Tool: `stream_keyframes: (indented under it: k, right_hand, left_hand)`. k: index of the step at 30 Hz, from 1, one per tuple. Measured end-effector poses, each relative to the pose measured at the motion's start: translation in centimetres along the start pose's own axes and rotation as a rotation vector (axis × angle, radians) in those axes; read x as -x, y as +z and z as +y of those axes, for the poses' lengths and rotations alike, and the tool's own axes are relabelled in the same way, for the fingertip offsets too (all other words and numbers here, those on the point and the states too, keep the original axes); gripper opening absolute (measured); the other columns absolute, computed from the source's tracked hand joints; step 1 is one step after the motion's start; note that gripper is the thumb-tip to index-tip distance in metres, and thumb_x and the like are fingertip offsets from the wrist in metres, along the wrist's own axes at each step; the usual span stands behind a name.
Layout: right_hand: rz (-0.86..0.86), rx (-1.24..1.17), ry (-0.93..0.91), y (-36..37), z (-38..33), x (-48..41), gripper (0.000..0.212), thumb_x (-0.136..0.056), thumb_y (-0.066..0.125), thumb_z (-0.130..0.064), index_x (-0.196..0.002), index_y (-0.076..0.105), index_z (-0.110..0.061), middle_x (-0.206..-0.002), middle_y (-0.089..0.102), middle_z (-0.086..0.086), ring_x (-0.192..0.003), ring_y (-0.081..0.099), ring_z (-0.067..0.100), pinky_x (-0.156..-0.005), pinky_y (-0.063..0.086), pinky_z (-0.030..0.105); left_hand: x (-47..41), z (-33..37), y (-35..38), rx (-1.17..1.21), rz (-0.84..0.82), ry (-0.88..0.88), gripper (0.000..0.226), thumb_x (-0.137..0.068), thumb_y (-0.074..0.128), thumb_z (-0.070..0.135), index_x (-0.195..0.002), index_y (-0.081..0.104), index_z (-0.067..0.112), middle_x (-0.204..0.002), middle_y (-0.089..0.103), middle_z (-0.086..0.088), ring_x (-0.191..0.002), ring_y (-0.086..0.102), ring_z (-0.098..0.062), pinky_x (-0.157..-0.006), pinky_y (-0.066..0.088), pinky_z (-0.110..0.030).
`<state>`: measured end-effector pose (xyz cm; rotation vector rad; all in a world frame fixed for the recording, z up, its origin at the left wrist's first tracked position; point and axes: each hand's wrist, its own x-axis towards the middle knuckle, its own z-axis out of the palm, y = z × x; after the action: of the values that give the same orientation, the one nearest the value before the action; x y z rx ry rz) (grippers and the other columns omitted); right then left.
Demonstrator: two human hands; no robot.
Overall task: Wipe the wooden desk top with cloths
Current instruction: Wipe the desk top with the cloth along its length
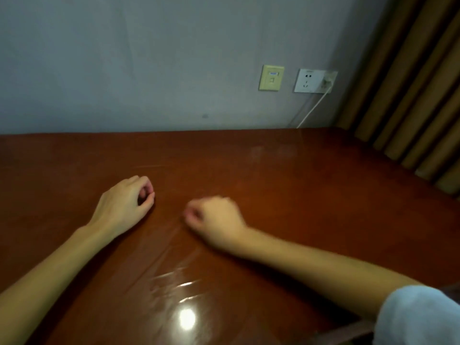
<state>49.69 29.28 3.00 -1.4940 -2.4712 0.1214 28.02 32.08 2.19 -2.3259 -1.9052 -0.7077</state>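
We see a glossy reddish-brown wooden desk (298,195) filling the lower half of the head view, its back edge against a plain grey wall (124,58). A clear, wrinkled plastic film (174,277) lies over the top, with creases and a bright lamp glare near the front centre.

Both bare forearms reach in over the desk. The left hand (124,202) rests on the desk left of centre, back of the hand up. Its fingers are curled in and the thumb tip meets the index finger; we see nothing between them. The right hand (215,217) sits just right of centre, near the left hand but apart from it. It is motion-blurred, knuckles up, fingers curled under. Film creases run out from its thumb side; we cannot tell whether it pinches the film or holds nothing.

Pale blue-white fabric (418,317) covers the right arm at the bottom right corner; we cannot tell whether it is a sleeve or a cloth.

On the wall to the right are a yellowish square wall plate (271,77) and, beside it, a white power socket (311,80). A white cable (313,108) is plugged in and runs down to the desk's back edge. Brown pleated curtains (410,83) hang at the far right.
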Motion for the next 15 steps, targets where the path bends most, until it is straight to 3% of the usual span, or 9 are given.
stream_keyframes:
  k: [2,5,9,12,15]
  right_hand:
    - [-0.081,-0.103,-0.277,0.0,-4.5,1.8,0.021,-0.094,0.048,-0.035,-0.095,0.062,-0.020,-0.091,0.066,0.007,-0.082,0.064,0.034,-0.062,0.046,0.036]
    - [-0.084,-0.095,-0.223,-0.5,-1.2,0.7,0.021,-0.095,0.047,-0.036,-0.095,0.062,-0.021,-0.095,0.067,0.005,-0.086,0.064,0.032,-0.064,0.047,0.036]
    - [0.104,0.066,0.327,-2.2,13.7,-3.3,0.025,-0.094,0.045,-0.041,-0.098,0.064,-0.024,-0.095,0.070,0.007,-0.088,0.066,0.030,-0.069,0.049,0.035]
    - [0.259,0.135,0.752,-4.2,26.3,-3.7,0.032,-0.097,0.043,-0.037,-0.107,0.065,-0.016,-0.099,0.069,0.012,-0.088,0.066,0.032,-0.075,0.054,0.037]
    - [0.365,0.110,1.040,-5.1,31.8,-4.3,0.034,-0.097,0.042,-0.033,-0.112,0.065,-0.012,-0.102,0.067,0.015,-0.093,0.065,0.034,-0.080,0.054,0.041]
  left_hand:
    - [-0.8,-0.1,0.3,-0.001,0.007,-0.016,0.010,-0.087,0.061,0.025,-0.082,0.053,0.027,-0.076,0.049,0.010,-0.069,0.048,-0.011,-0.051,0.032,-0.025]
    - [-1.7,0.0,0.7,0.004,0.014,-0.002,0.011,-0.087,0.062,0.024,-0.081,0.052,0.026,-0.076,0.049,0.010,-0.070,0.048,-0.011,-0.049,0.028,-0.022]
    - [-2.1,-0.3,1.0,0.021,0.006,-0.006,0.009,-0.087,0.062,0.028,-0.083,0.054,0.027,-0.075,0.048,0.013,-0.069,0.048,-0.007,-0.049,0.030,-0.021]
    - [-2.1,-0.5,1.3,0.032,0.012,-0.005,0.011,-0.085,0.064,0.029,-0.082,0.053,0.028,-0.075,0.047,0.014,-0.069,0.048,-0.008,-0.049,0.033,-0.023]
    - [-2.0,-0.4,1.3,0.045,0.027,0.010,0.016,-0.083,0.066,0.025,-0.079,0.051,0.028,-0.072,0.046,0.013,-0.068,0.048,-0.012,-0.048,0.035,-0.026]
